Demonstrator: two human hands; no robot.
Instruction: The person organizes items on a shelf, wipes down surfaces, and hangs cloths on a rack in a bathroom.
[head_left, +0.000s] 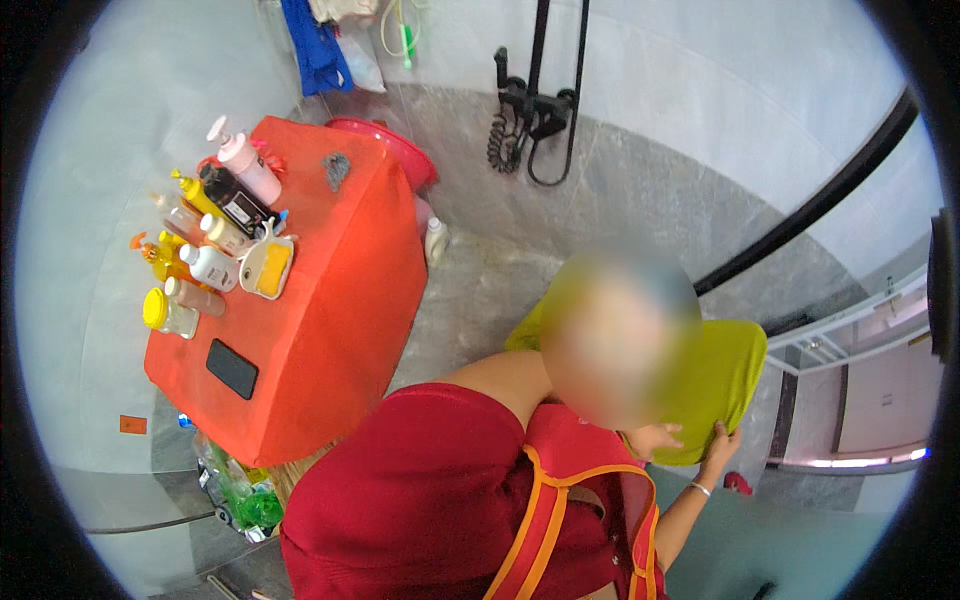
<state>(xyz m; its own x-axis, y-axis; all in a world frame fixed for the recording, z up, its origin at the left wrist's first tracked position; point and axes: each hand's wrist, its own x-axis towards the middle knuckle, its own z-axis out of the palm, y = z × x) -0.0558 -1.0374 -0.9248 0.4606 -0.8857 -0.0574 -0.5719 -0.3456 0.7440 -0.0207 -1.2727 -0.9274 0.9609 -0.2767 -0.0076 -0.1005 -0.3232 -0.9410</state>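
Note:
A yellow-green piece of fabric (709, 382) with a rounded corner spreads out at the right, partly behind a blurred patch. My right hand (721, 448), with a silver-coloured bracelet at the wrist, grips its lower edge. Fingers apart, my left hand (658, 441) lies against the fabric beside it; the left forearm is hidden by the blur. Red clothing and a red strap with orange edging (551, 480) fill the lower middle. What lies under the blurred patch cannot be told.
At left a table with a red-orange cover (352, 300) bears several bottles, a sponge holder (268, 266) and a black phone (232, 368). A white bottle (436, 241) stands beyond it. Black shower fittings (536, 112) hang on the wall; a black bar (810, 199) runs at right.

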